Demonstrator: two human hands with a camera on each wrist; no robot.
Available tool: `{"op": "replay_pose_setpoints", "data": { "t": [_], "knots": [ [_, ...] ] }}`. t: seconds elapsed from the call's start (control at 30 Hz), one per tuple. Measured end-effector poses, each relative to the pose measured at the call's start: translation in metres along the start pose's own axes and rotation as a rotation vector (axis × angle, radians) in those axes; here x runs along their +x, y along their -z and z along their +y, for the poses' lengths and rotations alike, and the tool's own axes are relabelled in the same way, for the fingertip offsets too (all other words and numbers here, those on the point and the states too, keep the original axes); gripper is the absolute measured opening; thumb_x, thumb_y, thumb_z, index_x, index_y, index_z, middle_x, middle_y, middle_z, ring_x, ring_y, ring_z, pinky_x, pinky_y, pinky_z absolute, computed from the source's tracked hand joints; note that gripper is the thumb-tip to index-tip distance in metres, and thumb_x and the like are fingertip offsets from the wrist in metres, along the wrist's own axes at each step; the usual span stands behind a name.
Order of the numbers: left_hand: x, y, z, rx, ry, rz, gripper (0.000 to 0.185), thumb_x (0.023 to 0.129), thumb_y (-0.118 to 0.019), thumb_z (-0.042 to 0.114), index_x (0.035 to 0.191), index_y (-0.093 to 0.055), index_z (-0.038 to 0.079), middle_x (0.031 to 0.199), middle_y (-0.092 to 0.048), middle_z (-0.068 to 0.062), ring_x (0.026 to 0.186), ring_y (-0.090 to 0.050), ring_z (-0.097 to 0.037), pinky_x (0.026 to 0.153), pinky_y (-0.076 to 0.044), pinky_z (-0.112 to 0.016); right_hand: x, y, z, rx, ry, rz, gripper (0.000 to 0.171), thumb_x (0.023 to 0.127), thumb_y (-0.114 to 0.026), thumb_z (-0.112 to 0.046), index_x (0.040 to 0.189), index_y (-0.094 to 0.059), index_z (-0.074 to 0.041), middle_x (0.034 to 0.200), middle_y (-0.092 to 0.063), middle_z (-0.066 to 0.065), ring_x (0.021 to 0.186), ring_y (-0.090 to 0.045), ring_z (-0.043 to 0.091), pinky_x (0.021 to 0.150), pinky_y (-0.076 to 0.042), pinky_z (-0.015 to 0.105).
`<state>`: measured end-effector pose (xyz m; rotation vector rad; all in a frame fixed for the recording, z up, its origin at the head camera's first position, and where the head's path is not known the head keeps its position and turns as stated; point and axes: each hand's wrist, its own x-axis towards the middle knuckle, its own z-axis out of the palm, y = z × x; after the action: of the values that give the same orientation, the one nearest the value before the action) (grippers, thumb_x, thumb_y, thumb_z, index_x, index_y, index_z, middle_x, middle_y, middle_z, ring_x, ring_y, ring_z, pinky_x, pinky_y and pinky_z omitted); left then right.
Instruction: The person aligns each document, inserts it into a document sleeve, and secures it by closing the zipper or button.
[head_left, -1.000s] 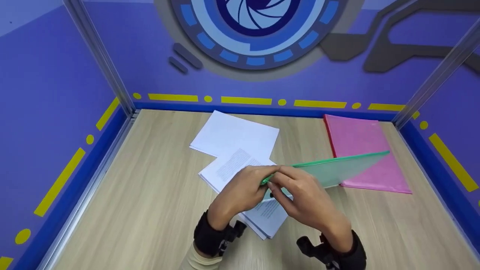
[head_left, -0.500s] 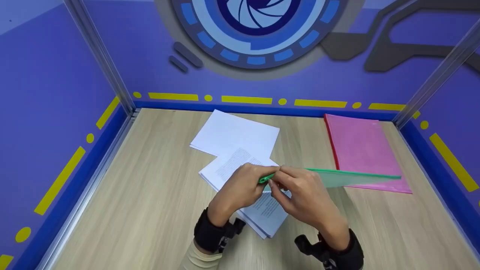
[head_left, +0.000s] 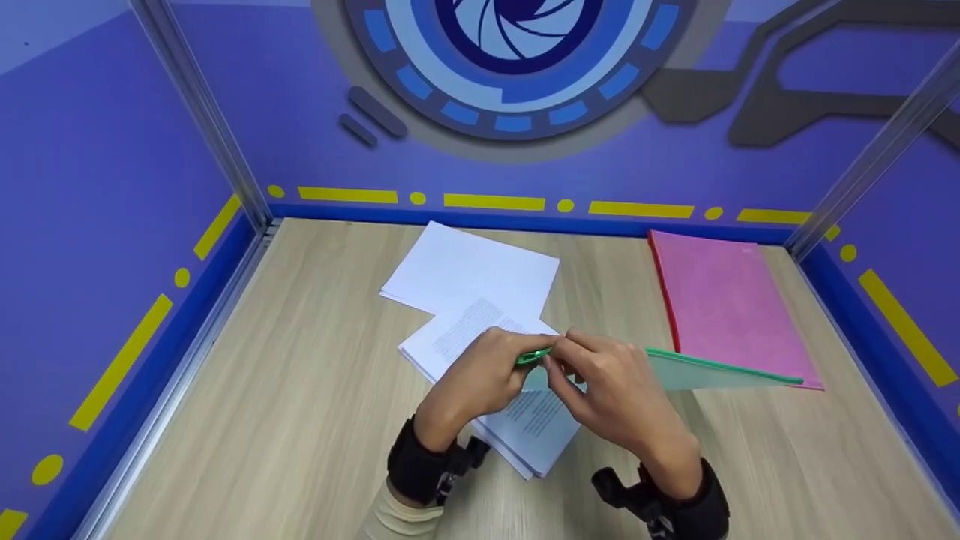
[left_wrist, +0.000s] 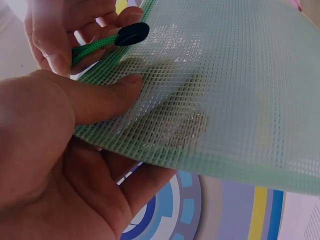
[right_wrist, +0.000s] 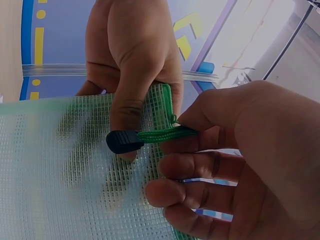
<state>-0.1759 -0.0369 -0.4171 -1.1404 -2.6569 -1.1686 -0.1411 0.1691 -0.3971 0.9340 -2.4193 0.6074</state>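
A translucent green mesh zipper pouch (head_left: pixel 712 371) is held up above the table, its green zipper edge on top. My left hand (head_left: pixel 480 375) grips one corner, thumb on the near face and fingers behind, seen through the mesh in the left wrist view. Close beside it, my right hand (head_left: pixel 619 394) pinches the green cord (right_wrist: pixel 162 134) of the zipper pull between thumb and index finger. The cord's black end tab (right_wrist: pixel 124 142) hangs over the mesh near the left thumb. In the head view, the right hand hides part of the zipper edge.
Under the hands lies a stack of printed sheets (head_left: pixel 536 431), overlapping a stack of blank white paper (head_left: pixel 472 266) farther back. A pink pouch (head_left: pixel 735 300) with a red zipper edge lies at the right. Blue-purple panels (head_left: pixel 300 127) wall the table (head_left: pixel 300 375) at back and sides.
The free right end of the green pouch has swung down toward me, uncovering more of the pink pouch. My right hand has shifted slightly right; the left has kept its grip.
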Motion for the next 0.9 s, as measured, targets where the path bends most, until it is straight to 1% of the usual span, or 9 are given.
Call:
{"op": "replay_pose_setpoints", "data": {
  "t": [0.17,0.37,0.6,0.77,0.9],
  "knots": [
    [-0.0003,0.0002,-0.0004,-0.005,-0.003,-0.002,0.042,0.104,-0.059,-0.005,0.140,-0.070,0.014,0.124,-0.076,-0.001,0.100,-0.069,-0.005,0.091,-0.054,-0.022,-0.0005,-0.0001,0.0006,0.005,-0.003,0.000,0.015,0.094,-0.075,-0.009,0.086,-0.067,-0.018,0.072,-0.050,-0.010,0.062,-0.050,0.001,0.054,-0.041,0.020],
    [-0.0004,0.0006,-0.0009,-0.007,0.007,-0.007,0.043,0.104,-0.060,-0.004,0.141,-0.070,0.015,0.126,-0.076,0.000,0.105,-0.069,-0.005,0.094,-0.054,-0.024,-0.0005,0.0001,0.0018,-0.009,0.011,0.012,0.014,0.092,-0.076,-0.008,0.086,-0.067,-0.017,0.072,-0.048,-0.010,0.061,-0.047,0.001,0.053,-0.039,0.020],
    [-0.0002,0.0012,-0.0007,0.014,0.004,-0.001,0.044,0.103,-0.062,-0.005,0.141,-0.070,0.015,0.123,-0.077,0.000,0.099,-0.069,-0.007,0.088,-0.053,-0.023,-0.0004,-0.0009,0.0030,-0.016,0.051,0.045,0.017,0.092,-0.075,-0.005,0.084,-0.065,-0.016,0.072,-0.048,-0.009,0.060,-0.046,0.000,0.052,-0.037,0.019],
    [-0.0007,0.0012,-0.0012,0.010,0.005,-0.005,0.043,0.104,-0.062,-0.003,0.142,-0.069,0.016,0.126,-0.076,0.000,0.102,-0.068,-0.004,0.091,-0.053,-0.023,-0.0009,-0.0004,0.0028,-0.019,0.040,0.042,0.015,0.091,-0.076,-0.005,0.085,-0.067,-0.016,0.072,-0.049,-0.009,0.061,-0.047,0.000,0.052,-0.039,0.019],
    [-0.0016,0.0015,-0.0009,0.000,0.010,-0.003,0.044,0.104,-0.061,-0.003,0.142,-0.069,0.016,0.127,-0.075,0.000,0.102,-0.067,-0.004,0.092,-0.054,-0.023,-0.0005,0.0003,0.0031,-0.024,0.031,0.030,0.014,0.092,-0.076,-0.006,0.086,-0.068,-0.016,0.072,-0.050,-0.009,0.061,-0.047,0.001,0.053,-0.040,0.019]
  ]
}}
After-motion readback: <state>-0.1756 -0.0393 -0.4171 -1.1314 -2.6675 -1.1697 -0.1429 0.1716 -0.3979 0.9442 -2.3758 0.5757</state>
